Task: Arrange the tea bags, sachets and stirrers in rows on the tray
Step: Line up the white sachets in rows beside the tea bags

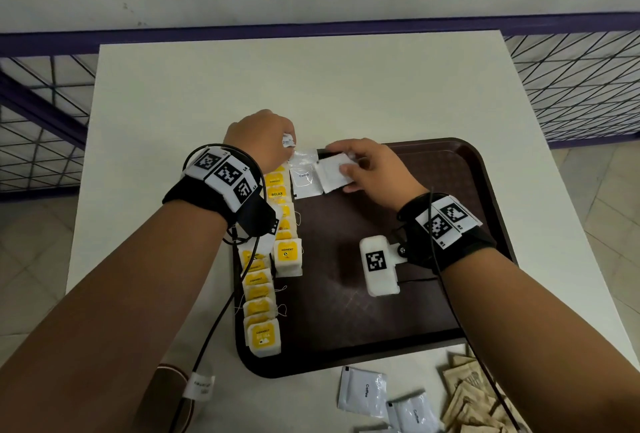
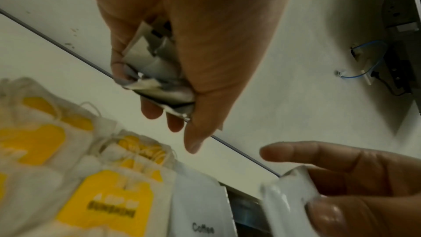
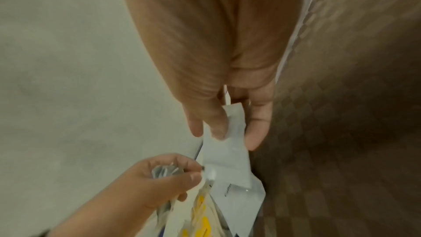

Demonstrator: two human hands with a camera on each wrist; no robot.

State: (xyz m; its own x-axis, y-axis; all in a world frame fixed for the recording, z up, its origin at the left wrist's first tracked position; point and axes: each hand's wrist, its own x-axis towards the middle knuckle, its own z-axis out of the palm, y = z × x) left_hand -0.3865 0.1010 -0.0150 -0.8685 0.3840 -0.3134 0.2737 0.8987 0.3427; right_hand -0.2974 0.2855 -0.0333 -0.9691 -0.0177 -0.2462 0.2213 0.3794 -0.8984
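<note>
A dark brown tray [image 1: 450, 190] lies on the white table. Two rows of yellow-labelled tea bags [image 1: 259, 294] run along its left side. One white coffee sachet [image 1: 303, 176] lies flat at the tray's far left corner. My right hand [image 1: 353, 169] pinches another white sachet [image 1: 332, 171] beside it, held by thumb and fingers [image 3: 212, 125]. My left hand [image 1: 277, 142] hovers over the tray's far left edge, fingers curled round a bunch of white sachets [image 2: 157, 71].
Loose white coffee sachets [image 1: 367, 394] and brown paper sachets [image 1: 474, 398] lie on the table in front of the tray's near edge. The tray's middle and right are bare. A purple wire fence [image 1: 571, 86] stands beyond the table.
</note>
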